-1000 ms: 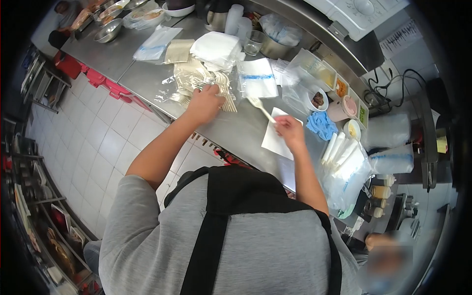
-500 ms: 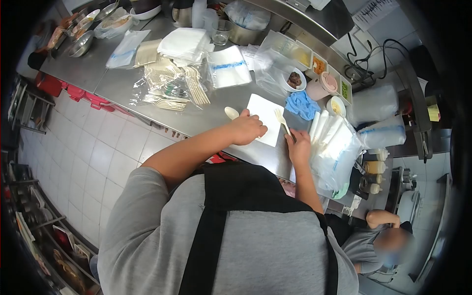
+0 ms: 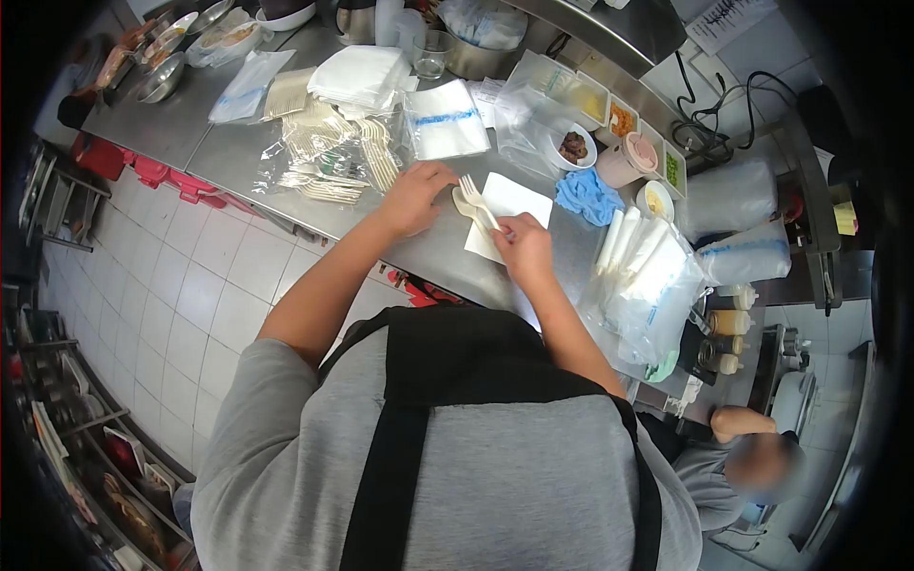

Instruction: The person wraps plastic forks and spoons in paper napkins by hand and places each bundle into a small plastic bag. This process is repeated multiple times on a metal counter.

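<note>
My right hand (image 3: 524,249) pinches the handles of a pale fork (image 3: 474,193) and a pale spoon (image 3: 465,206), which lie side by side. Both utensils slant over a white paper napkin (image 3: 519,197) lying on the steel counter. Just left of the spoon, my left hand (image 3: 415,202) is bent with its fingers apart, and nothing shows in it. Close beyond it is a clear plastic bag of pale forks (image 3: 328,157). A stack of white napkins (image 3: 357,76) lies behind that bag.
A plastic-wrapped white packet (image 3: 446,121) lies behind the napkin. To the right are a blue cloth (image 3: 588,197), a bowl of dark food (image 3: 573,147) and a plastic bag of white rolls (image 3: 647,276). Another person (image 3: 733,466) is at the lower right.
My right hand has moved left with the fork, and the spoon now lies beside it in the same grip. My left hand has drawn back leftward off the napkin.
</note>
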`<state>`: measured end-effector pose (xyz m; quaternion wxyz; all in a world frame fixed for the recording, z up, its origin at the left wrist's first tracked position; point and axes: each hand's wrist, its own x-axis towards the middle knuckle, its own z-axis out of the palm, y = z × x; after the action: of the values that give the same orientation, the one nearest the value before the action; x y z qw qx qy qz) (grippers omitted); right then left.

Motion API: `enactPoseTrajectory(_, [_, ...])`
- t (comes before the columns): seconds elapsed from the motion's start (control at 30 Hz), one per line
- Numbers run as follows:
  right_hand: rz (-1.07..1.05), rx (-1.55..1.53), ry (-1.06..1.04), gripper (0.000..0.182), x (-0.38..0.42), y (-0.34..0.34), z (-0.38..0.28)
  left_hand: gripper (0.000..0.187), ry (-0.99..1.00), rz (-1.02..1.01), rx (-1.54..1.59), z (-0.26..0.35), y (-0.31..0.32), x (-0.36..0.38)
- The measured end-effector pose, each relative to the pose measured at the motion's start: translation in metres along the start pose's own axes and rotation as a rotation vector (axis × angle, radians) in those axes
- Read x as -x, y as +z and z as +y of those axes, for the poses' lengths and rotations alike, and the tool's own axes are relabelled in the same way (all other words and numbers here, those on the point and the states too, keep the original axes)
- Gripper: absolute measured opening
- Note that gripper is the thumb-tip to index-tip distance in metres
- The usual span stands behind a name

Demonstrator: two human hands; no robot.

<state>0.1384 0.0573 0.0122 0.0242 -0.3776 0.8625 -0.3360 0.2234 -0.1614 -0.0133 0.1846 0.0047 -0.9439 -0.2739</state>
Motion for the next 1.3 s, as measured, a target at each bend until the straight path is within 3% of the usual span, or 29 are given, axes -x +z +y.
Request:
enactPoseTrajectory(0.23, [-0.074, 0.188, -0.004, 0.021, -0.006, 0.017, -0.003, 0.034, 0.113, 0.116, -0.004, 0.021, -0.023, 0.022])
enactPoseTrajectory(0.33, [-0.068, 0.257, -0.001, 0.021, -0.007, 0.017, -0.012, 0.025, 0.217, -0.030, 0.061, 0.034, -0.017, 0.036])
enactPoseTrajectory(0.57, [-0.100, 0.323, -0.006, 0.020, -0.011, 0.022, -0.001, 0.018, 0.312, -0.044, 0.045, 0.051, 0.013, 0.043])
enactPoseTrajectory(0.7, [0.011, 0.288, -0.030, 0.016, -0.020, 0.001, 0.007, 0.015, 0.290, -0.118, -0.017, 0.048, 0.031, 0.026])
enactPoseTrajectory(0.83, [-0.083, 0.292, -0.077, 0.013, -0.029, -0.030, 0.035, 0.010, 0.316, -0.125, -0.081, 0.041, 0.042, 0.019])
enactPoseTrajectory(1.07, [-0.186, 0.350, -0.121, 0.018, -0.033, -0.024, 0.043, 0.007, 0.326, -0.087, -0.084, 0.041, 0.041, 0.016])
enactPoseTrajectory(1.2, [-0.090, 0.231, -0.195, 0.021, -0.010, -0.041, 0.016, 0.005, 0.188, -0.063, 0.054, 0.047, 0.038, 0.005])
enactPoseTrajectory(1.3, [-0.212, 0.299, -0.285, 0.019, -0.001, -0.047, 0.006, 0.008, 0.106, -0.115, 0.151, 0.046, 0.030, -0.016])
